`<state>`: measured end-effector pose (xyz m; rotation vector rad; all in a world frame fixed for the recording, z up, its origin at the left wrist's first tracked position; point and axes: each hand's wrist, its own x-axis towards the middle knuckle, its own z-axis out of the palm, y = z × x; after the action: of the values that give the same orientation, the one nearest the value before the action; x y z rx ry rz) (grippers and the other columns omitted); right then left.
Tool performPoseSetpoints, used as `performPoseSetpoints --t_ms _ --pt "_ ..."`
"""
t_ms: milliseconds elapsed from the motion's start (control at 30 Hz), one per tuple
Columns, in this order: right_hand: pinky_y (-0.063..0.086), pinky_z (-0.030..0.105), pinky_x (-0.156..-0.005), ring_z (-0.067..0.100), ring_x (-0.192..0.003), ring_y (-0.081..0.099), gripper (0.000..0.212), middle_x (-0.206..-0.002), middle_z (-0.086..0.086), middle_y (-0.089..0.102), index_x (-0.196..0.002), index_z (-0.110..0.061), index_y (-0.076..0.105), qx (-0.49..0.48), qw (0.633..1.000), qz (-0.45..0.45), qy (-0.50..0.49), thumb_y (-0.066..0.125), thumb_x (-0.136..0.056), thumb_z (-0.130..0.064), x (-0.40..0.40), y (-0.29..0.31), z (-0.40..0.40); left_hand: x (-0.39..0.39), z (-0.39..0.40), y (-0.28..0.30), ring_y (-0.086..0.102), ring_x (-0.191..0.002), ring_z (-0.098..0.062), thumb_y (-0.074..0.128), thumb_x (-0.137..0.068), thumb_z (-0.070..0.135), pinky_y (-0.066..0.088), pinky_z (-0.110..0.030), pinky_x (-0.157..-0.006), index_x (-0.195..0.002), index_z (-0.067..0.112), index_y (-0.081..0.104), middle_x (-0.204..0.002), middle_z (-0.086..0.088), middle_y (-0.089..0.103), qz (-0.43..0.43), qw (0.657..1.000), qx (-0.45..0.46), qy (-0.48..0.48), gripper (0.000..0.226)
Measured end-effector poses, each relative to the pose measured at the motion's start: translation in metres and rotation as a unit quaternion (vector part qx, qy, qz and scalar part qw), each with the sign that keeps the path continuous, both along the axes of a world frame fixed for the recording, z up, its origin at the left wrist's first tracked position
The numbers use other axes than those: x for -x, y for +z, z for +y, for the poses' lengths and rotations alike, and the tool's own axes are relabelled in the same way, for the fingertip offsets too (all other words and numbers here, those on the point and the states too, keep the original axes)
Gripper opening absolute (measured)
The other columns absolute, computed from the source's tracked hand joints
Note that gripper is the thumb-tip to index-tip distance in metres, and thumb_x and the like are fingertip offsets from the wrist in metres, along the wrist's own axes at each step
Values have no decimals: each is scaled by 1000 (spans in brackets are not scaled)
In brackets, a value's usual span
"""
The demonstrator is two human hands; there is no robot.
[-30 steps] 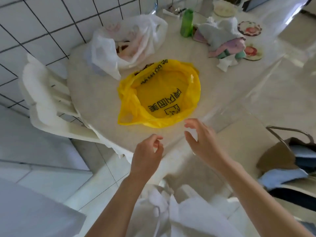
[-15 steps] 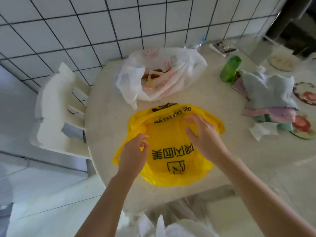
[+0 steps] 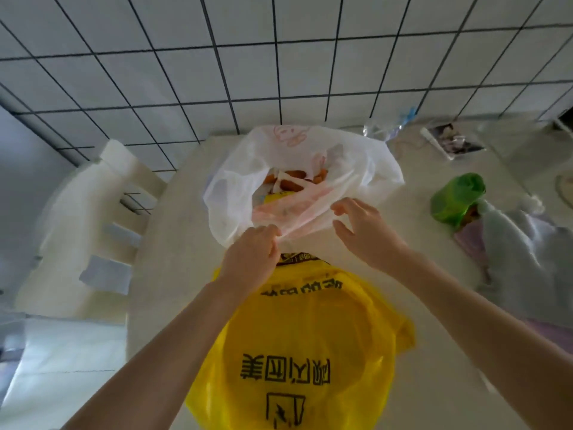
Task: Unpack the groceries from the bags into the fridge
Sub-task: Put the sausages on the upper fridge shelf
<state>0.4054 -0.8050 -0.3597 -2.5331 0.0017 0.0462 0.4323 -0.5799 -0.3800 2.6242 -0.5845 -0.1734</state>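
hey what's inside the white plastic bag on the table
Through the open mouth of the white bag show several orange sausage-like pieces and something yellow. The left hand pinches its rim. The plastic covers whatever lies deeper.

A pale round table (image 3: 173, 274) stands against the tiled wall. On it lie a white bag (image 3: 356, 169) at the far side, a yellow bag (image 3: 310, 330) with black print just in front of it, and a green bottle (image 3: 457, 195) on its side to the right. Folded cloths (image 3: 521, 243) lie beside the bottle, with a clear bag (image 3: 383, 130) and a printed packet (image 3: 452, 142) near the wall.
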Motion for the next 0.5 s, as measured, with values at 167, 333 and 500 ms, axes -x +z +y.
performPoseSetpoints --t_ms 167,333,500 --pt "46 30 -93 20 -111 57 29 -121 7 60 -123 -10 53 28 999 6 24 51 -96 -21 -71 -10 -20 -71 -7 -13 55 -106 -25 50 -92 11 53 -37 -81 -118 9 60 -111 -8 64 -59 994 -81 -34 28" --pt "52 36 -84 24 -98 61 26 -113 7 62 -118 -8 54 48 998 32 37 47 -98 -23 -141 -28 -25 -129 -7 -23 60 -99 -31 58 -83 2 56 -43 -77 -121 2 60 -99 -14 67 -120 979 -132 -98 39" --pt "49 35 -83 26 -100 57 29 -115 9 58 -120 -10 51 81 993 67 60 53 -95 -24 -180 -53 -24 -157 -8 -49 60 -115 -31 69 -79 12 50 -45 -96 -107 13 68 -113 -9 69 -117 948 -241 -173 28"
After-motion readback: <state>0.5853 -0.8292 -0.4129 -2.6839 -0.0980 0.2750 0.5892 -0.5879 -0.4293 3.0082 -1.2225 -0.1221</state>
